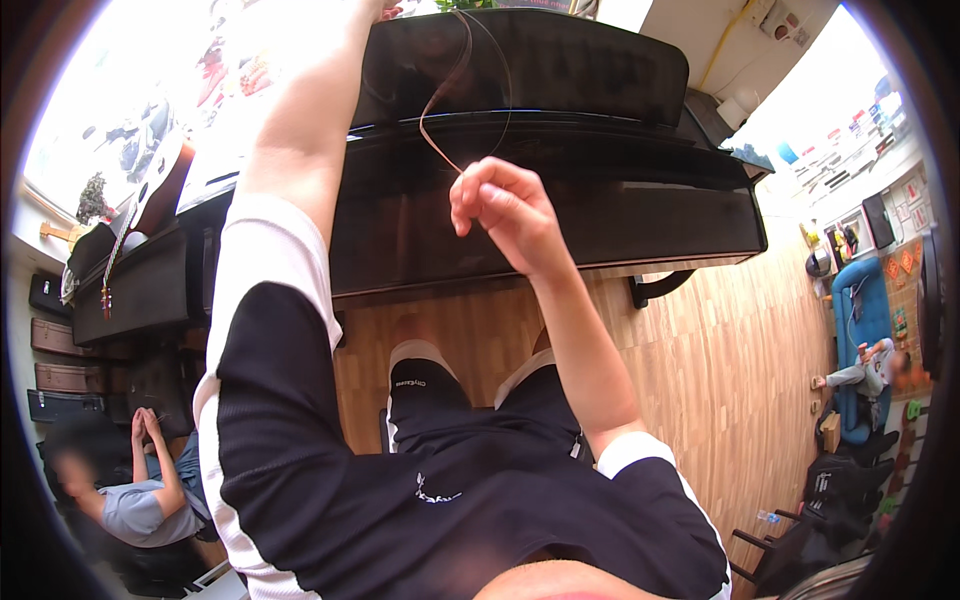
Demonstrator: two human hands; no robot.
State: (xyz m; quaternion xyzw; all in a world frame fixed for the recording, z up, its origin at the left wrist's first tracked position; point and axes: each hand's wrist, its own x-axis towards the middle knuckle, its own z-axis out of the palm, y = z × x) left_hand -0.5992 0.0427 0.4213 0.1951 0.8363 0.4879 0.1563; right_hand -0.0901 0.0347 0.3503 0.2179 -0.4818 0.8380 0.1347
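Observation:
My right hand (508, 208) is raised in front of the black piano (620, 210), thumb and fingers closed in a pinch. From it a thin copper-coloured strand (428, 120) runs upward and bends into a wide loop. The strand's upper part reaches the top of the piano, near some green leaves (463, 4). Stretched far forward past the piano's left side, my left arm runs up to the upper edge of the view. Only a sliver of my left hand (386, 10) shows there; its fingers are mostly cut off.
A guitar (150, 195) leans at the left beside a dark cabinet (140, 285). One person (145, 500) sits at the lower left, hands together. Another person (872, 370) sits on a blue sofa (862, 300) at the far right. A black chair (775, 550) stands lower right.

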